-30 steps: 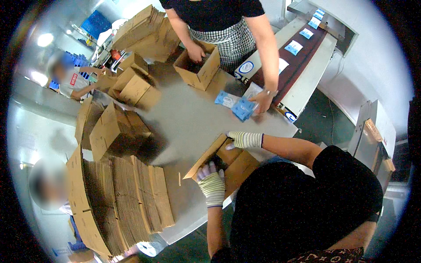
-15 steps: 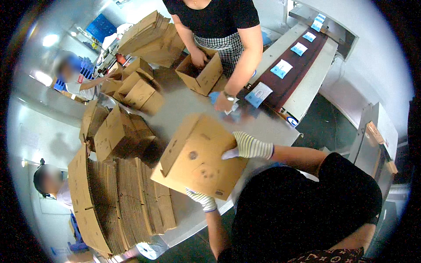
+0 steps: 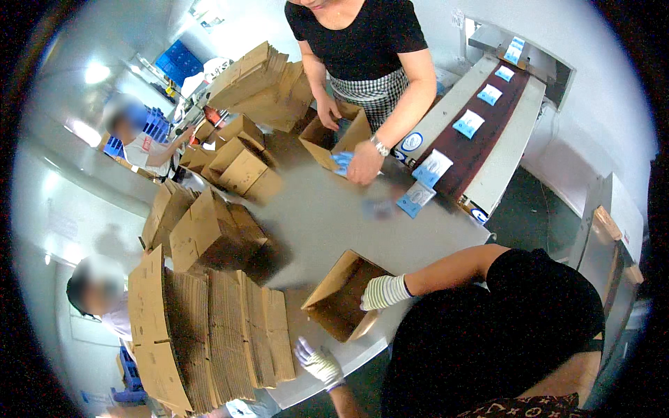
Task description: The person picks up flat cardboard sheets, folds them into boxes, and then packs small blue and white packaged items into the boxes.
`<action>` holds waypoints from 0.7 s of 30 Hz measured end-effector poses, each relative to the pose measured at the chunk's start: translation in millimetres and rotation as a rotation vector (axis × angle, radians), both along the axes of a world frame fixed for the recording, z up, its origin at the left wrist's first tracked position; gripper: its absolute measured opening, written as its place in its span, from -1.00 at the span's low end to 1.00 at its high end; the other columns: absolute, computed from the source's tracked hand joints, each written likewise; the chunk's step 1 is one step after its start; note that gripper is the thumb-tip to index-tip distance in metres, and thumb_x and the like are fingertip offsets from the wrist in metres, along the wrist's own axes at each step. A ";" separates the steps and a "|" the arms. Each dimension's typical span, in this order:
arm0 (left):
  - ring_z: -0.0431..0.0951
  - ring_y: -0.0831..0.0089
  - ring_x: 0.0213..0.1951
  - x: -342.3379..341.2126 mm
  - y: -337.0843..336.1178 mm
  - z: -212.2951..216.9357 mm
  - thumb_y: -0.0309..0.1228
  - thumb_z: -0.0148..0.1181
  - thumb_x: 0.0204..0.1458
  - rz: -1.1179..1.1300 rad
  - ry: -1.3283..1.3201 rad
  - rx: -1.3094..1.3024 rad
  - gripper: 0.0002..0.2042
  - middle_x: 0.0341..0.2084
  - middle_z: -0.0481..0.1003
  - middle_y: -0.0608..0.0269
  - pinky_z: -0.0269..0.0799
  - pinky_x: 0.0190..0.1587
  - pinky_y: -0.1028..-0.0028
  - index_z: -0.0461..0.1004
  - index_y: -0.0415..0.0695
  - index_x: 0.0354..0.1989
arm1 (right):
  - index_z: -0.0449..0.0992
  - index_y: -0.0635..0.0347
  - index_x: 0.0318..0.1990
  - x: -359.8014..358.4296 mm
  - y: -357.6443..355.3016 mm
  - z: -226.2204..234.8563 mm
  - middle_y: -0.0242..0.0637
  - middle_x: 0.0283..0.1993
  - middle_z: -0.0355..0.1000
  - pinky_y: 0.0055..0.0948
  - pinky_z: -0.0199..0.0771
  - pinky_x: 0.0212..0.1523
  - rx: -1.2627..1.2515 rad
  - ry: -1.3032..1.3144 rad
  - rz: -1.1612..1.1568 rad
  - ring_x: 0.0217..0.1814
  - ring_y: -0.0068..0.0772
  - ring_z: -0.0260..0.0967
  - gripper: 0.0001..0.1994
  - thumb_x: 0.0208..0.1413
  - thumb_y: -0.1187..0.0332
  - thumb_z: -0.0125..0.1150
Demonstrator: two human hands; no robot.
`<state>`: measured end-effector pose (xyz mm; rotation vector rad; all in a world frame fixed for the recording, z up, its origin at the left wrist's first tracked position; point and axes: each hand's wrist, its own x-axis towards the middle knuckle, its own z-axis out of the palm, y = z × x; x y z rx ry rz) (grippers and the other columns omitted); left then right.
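A tall stack of flattened brown cardboard cartons (image 3: 209, 334) leans at the left end of the grey worktable (image 3: 320, 216), beside a cluster of made-up brown boxes (image 3: 209, 233). Just to its right, at the table's near edge, the wearer's gloved left hand (image 3: 317, 360) hangs free with fingers spread, holding nothing. The open brown cardboard box (image 3: 341, 296) sits at the near edge, tipped so its mouth faces up and right; the gloved right hand (image 3: 380, 292) rests against its right rim, though whether the fingers grip the flap cannot be told. With one corner close to the edge and only one hand on it, the box could slide off. Further right, a co-worker's hand (image 3: 364, 167) touches blue packets (image 3: 418, 198) beside the dark conveyor belt (image 3: 481, 132)
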<state>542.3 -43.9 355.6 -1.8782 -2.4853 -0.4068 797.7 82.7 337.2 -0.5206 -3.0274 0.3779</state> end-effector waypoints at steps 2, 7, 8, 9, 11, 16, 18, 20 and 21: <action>0.07 0.00 0.20 -16.5 -0.9 26.0 -0.48 0.10 -0.16 -0.435 0.392 0.127 -0.45 0.18 0.11 0.06 0.02 0.18 -0.03 0.22 -0.05 0.12 | 0.46 0.15 -0.38 -12.2 17.0 -0.9 -0.22 -0.50 0.43 -0.19 0.43 -0.52 0.050 0.011 0.111 -0.46 -0.13 0.44 -0.86 -0.02 0.35 -0.02; 0.46 0.22 -0.22 16.8 28.5 7.3 -0.30 0.02 -0.10 -1.024 0.644 -0.421 -0.88 -0.48 0.45 0.23 0.14 0.13 0.08 0.41 -0.03 -0.42 | 0.47 0.11 -0.43 -16.0 47.3 8.6 -0.27 -0.48 0.44 -0.17 0.41 -0.49 0.134 -0.111 0.371 -0.41 -0.14 0.44 -0.86 -0.12 0.28 0.09; 0.47 0.32 -0.42 16.8 31.4 -12.2 -0.31 0.02 -0.08 -1.135 0.351 -0.175 -0.90 -0.57 0.40 0.28 0.33 -0.08 0.20 0.38 -0.04 -0.46 | 0.47 0.11 -0.43 -9.8 46.9 6.1 -0.27 -0.48 0.44 -0.17 0.41 -0.49 0.143 -0.113 0.365 -0.41 -0.14 0.44 -0.86 -0.12 0.28 0.09; 0.48 0.33 -0.41 43.2 38.1 5.8 -0.31 0.02 -0.07 -1.041 0.397 -0.380 -0.90 -0.55 0.42 0.25 0.36 -0.26 0.28 0.38 -0.04 -0.46 | 0.48 0.10 -0.44 -0.2 43.6 0.0 -0.28 -0.49 0.44 -0.21 0.40 -0.45 0.160 -0.082 0.285 -0.41 -0.17 0.44 -0.85 -0.13 0.26 0.10; 0.49 0.29 -0.40 63.0 48.9 8.6 -0.28 0.04 -0.07 -0.953 0.282 -0.360 -0.86 -0.52 0.44 0.21 0.35 -0.32 0.30 0.39 -0.06 -0.42 | 0.48 0.09 -0.49 2.1 23.8 -3.6 -0.33 -0.52 0.44 -0.30 0.35 -0.38 0.194 -0.023 0.162 -0.42 -0.24 0.43 -0.83 -0.13 0.22 0.09; 0.50 0.23 -0.36 85.5 53.9 13.9 -0.24 0.13 -0.11 -0.755 0.219 -0.433 -0.79 -0.45 0.47 0.18 0.36 -0.28 0.28 0.40 -0.09 -0.38 | 0.47 0.01 -0.55 -23.9 -32.3 -14.4 -0.35 -0.61 0.42 -0.27 0.26 -0.43 0.168 -0.225 0.027 -0.51 -0.31 0.39 -0.91 -0.14 0.28 0.08; 0.50 0.17 -0.29 88.7 54.3 49.3 -0.28 0.23 -0.19 -0.659 0.014 -0.476 -0.71 -0.38 0.49 0.12 0.37 -0.18 0.25 0.43 -0.10 -0.28 | 0.47 0.00 -0.57 -29.1 -35.6 -38.2 -0.36 -0.64 0.41 -0.26 0.23 -0.46 0.216 -0.115 -0.109 -0.55 -0.32 0.38 -0.90 -0.15 0.28 0.08; 0.45 0.14 -0.15 81.8 50.4 92.8 -0.20 0.25 -0.17 -0.718 -0.182 0.108 -0.54 -0.19 0.44 0.07 0.33 -0.04 0.26 0.38 -0.19 -0.10 | 0.45 -0.02 -0.65 -37.8 -39.0 -47.0 -0.38 -0.70 0.37 -0.29 0.13 -0.54 0.166 -0.085 -0.085 -0.64 -0.35 0.31 -0.85 -0.14 0.26 0.06; 0.44 0.19 -0.11 89.0 51.1 133.3 -0.07 0.21 -0.10 -0.670 -0.257 0.325 -0.45 -0.12 0.40 0.08 0.34 -0.02 0.28 0.33 -0.25 -0.03 | 0.41 -0.03 -0.75 -32.4 -37.2 -38.5 -0.37 -0.76 0.32 -0.32 0.03 -0.59 0.269 -0.025 -0.075 -0.70 -0.38 0.26 -0.79 -0.17 0.23 0.08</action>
